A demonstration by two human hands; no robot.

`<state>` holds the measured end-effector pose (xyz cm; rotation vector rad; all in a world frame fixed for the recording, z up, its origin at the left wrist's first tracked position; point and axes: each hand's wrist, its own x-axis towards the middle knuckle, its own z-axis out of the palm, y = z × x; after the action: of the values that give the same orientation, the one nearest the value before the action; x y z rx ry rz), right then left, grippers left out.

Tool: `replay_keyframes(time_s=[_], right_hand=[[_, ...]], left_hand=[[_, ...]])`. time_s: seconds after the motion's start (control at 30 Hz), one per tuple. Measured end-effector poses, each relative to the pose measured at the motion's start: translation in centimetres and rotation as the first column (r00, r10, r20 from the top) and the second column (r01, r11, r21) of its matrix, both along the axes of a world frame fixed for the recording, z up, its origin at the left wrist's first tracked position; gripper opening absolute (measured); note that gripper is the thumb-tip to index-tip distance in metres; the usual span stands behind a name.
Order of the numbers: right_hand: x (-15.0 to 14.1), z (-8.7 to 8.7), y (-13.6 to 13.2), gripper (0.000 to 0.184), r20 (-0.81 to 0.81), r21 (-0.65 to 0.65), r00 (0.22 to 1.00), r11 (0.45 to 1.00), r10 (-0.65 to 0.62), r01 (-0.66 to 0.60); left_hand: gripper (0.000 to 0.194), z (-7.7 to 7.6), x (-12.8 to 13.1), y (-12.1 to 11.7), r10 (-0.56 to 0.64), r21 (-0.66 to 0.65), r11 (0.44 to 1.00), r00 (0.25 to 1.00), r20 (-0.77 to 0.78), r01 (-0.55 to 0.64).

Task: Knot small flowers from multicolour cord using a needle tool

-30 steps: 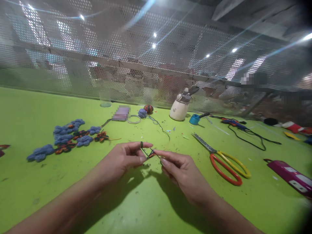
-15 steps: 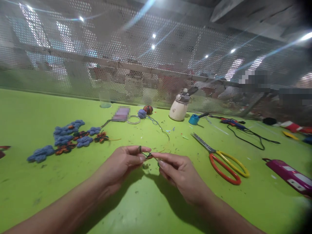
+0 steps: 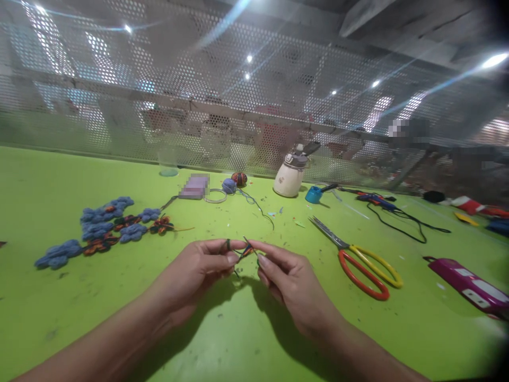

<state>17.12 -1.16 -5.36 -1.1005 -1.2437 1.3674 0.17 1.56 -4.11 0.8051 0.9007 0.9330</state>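
Observation:
My left hand (image 3: 199, 270) is closed, pinching a small dark piece of yarn work (image 3: 248, 249) with a little orange and blue in it. A strand of dark yarn (image 3: 228, 244) loops round its index finger. Close beside it, my right hand (image 3: 294, 278) is closed on what looks like a thin crochet hook (image 3: 245, 240), whose tip crosses the yarn work; most of its shaft is hidden by my fingers. Both hands hover a little above the green table (image 3: 222, 345). To the left lie several blue crocheted flowers (image 3: 133, 232) and several orange-and-black ones (image 3: 161, 225).
Right of my hands lie large scissors (image 3: 344, 245) with red and yellow handles. Behind stand a white bottle (image 3: 289, 178), a blue pot (image 3: 314, 194), yarn balls (image 3: 229, 185) and a clear cup (image 3: 168, 164). A glue gun (image 3: 376, 199) and a magenta power strip (image 3: 467, 281) lie at right.
The yarn work between my fingertips has turned, and the hook tip now points up above it. My right index finger has come closer to the left one. The view has shifted slightly.

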Motion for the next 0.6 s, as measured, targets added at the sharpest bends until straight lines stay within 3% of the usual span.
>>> replay_keyframes(time_s=[0.23,0.43,0.6], right_hand=[[0.14,0.19,-0.09,0.036,0.072,0.01,0.997,1.0,0.014,-0.015],[0.09,0.15,-0.08,0.032,0.159,0.063,0.987,0.997,0.028,-0.039],[0.11,-0.04,0.07,0.033,0.154,0.038,0.987,0.998,0.037,-0.043]], left_hand=[[0.009,0.38,-0.31,-0.02,-0.057,0.028,0.998,0.998,-0.025,0.058],[0.016,0.17,-0.4,0.26,-0.063,0.074,0.995,0.99,-0.13,0.073],[0.021,-0.3,-0.11,0.27,0.028,0.102,0.995,0.984,-0.176,-0.01]])
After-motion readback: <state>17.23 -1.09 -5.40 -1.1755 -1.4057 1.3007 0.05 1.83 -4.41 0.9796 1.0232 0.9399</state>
